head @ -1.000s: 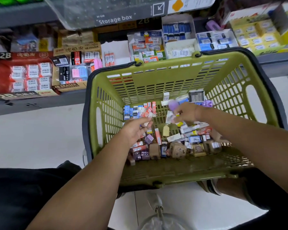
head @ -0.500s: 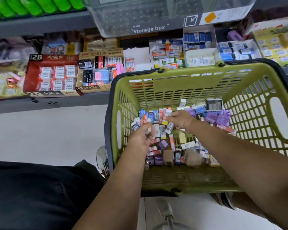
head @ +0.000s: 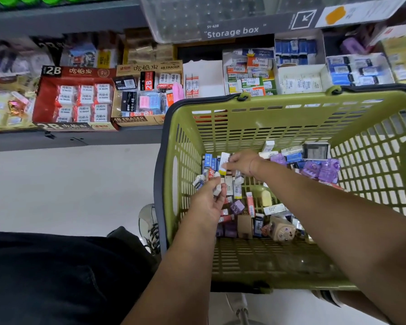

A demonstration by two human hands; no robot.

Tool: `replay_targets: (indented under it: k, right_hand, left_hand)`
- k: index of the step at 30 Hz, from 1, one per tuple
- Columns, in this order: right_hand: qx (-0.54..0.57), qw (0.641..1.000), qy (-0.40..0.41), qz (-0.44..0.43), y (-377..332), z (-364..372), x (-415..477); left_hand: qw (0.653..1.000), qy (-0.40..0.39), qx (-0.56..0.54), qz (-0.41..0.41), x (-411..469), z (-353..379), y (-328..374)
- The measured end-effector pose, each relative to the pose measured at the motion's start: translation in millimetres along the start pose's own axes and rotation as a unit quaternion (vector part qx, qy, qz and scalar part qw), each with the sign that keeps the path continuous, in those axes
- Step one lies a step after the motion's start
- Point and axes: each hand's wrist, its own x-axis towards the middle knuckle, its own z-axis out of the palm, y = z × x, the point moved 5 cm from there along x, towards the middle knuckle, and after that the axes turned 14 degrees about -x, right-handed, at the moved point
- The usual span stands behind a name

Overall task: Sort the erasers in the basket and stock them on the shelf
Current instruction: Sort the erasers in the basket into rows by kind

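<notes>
A pale, plain floor (head: 68, 188) runs under a grey shelf (head: 80, 139), whose front edge crosses the upper left. Open display cartons stand along the shelf. Near its left end a red 2B carton (head: 75, 99) is filled with white wrapped blocks. Just beside it, a tan 4B ERASER carton (head: 148, 95) holds mixed black, pink and blue pieces. Further right are white cartons (head: 249, 73) of green- and orange-banded pieces, then rows of blue-sleeved pieces (head: 359, 71). A clear storage box (head: 220, 17) with a printed label sits above them.

The green basket (head: 291, 113), slotted and dark-rimmed, is in front of the shelf's front edge; what it rests on cannot be told. The erasers (head: 249, 207) lie loose across its bottom. Blue-sleeved ones are toward the far left corner, purple packets (head: 319, 168) toward the far right side, and tan blocks (head: 283, 229) along the near wall.

Both hands reach into the basket over the left part of the pile. The left hand (head: 206, 202) has its grip curled round a few small wrapped erasers (head: 217, 184). The right hand (head: 243, 161) pinches a white eraser with a yellow end (head: 223, 163) between thumb and fingertips, just beyond the left hand.

Dark trousers (head: 56, 277) fill the lower left, and a laced shoe (head: 148, 221) sits against the basket's left wall.
</notes>
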Motion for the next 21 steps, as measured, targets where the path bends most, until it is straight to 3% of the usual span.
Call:
replay_targets:
  k: [12, 18, 21]
  right_hand:
    - [0.062, 0.994, -0.071, 0.047, 16.6, 34.0, -13.0]
    - [0.046, 0.994, -0.081, 0.056, 13.0, 31.4, -21.4]
    - [-0.016, 0.993, -0.093, 0.074, 32.7, 16.3, -30.0]
  left_hand:
    - [0.999, 0.022, 0.007, -0.028, -13.0, -3.7, -9.6]
    - [0.997, 0.051, 0.012, -0.053, -16.0, -20.1, -23.1]
    - [0.998, 0.047, 0.008, -0.045, -14.1, -17.8, -18.7]
